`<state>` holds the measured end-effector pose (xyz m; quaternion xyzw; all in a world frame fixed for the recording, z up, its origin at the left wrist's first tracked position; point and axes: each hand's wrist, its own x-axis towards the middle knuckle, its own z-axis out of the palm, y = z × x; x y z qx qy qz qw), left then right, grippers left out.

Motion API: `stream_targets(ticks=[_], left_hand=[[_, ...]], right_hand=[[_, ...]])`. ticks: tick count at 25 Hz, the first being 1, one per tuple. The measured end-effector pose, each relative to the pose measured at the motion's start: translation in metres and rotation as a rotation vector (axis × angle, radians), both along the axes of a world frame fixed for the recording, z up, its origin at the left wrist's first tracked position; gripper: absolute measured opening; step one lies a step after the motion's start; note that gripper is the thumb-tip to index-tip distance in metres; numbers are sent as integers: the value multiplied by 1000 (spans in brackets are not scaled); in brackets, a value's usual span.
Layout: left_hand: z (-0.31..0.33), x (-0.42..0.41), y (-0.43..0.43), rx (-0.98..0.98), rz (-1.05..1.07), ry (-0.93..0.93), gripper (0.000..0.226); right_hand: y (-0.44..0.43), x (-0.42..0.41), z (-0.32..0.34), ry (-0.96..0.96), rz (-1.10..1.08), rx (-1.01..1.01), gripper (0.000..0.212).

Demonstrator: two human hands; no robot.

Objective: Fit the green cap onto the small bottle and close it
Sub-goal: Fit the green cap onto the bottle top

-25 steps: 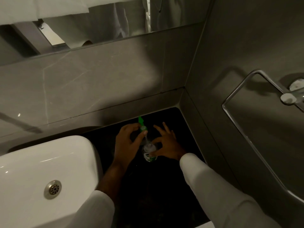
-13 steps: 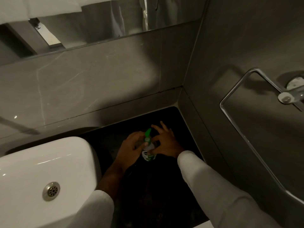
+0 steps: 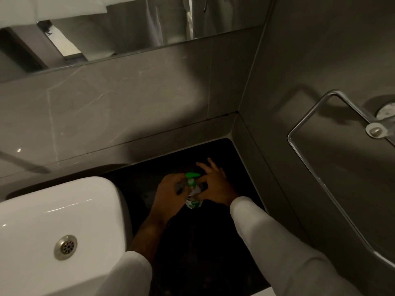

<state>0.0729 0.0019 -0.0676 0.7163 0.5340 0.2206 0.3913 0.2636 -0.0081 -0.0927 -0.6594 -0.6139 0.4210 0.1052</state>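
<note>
i'm looking down into a dim bathroom corner. grey marble-veined wall tiles [image 3: 106, 107] fill twelve o'clock, with a mirror [image 3: 128, 28] above them. a white basin [image 3: 53, 221] with a steel drain [image 3: 65, 247] sits at eight o'clock on a black countertop [image 3: 192, 253]. a chrome towel ring [image 3: 316, 167] hangs on the side wall [image 3: 320, 60] at three o'clock.

A white sink [image 3: 53, 212] occupies the 8 o'clock area, with a metal drain [image 3: 65, 247] in its basin. A black bench [image 3: 213, 253] lies at 6 o'clock. A mirror [image 3: 128, 28] spans 12 o'clock above grey wall tiles [image 3: 128, 103]. A chrome towel ring [image 3: 320, 167] is mounted at 3 o'clock.
</note>
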Motion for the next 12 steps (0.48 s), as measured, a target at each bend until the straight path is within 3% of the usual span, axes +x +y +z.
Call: stream_targets(ticks=[3,7,12], left_hand=[[2,3,1,-10,-72,-41,34],[-2,7,-3,-5,104,-53,34],[-8,-1,-11,-47,83,-163,40]], right_hand=[[-1,1,-2,12,-2,9,80],[-1,-1,-5,6,-56,-35,82],[-2,8,-4,12,-14,34,49]])
